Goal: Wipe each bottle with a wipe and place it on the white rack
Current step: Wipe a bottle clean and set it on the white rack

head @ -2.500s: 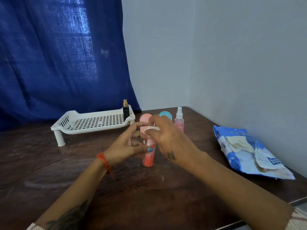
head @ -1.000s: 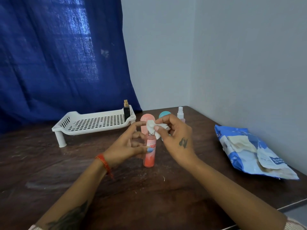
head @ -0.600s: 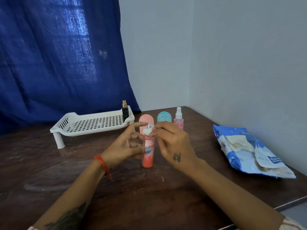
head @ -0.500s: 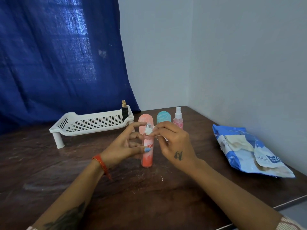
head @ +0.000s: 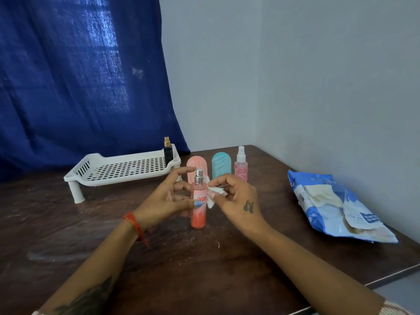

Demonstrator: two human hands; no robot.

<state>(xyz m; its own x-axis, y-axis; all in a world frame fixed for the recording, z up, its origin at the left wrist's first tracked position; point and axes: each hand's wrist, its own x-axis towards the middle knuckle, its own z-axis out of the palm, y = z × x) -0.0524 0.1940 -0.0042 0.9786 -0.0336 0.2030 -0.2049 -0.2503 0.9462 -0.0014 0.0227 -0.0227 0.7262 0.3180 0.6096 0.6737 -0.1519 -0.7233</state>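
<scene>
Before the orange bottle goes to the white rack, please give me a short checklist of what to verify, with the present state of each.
1. Left hand holds the orange bottle: ok.
2. Bottle upright on the table: ok.
3. Wipe pinched in right hand, touching the bottle: ok.
4. Bottle wiped all round: cannot tell.
5. Free space on the white rack beside the black bottle: ok.
6. Path to the rack unobstructed: ok.

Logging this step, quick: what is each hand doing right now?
Left hand: holds the coral spray bottle upright on the table.
Right hand: pinches the white wipe against the bottle.
</scene>
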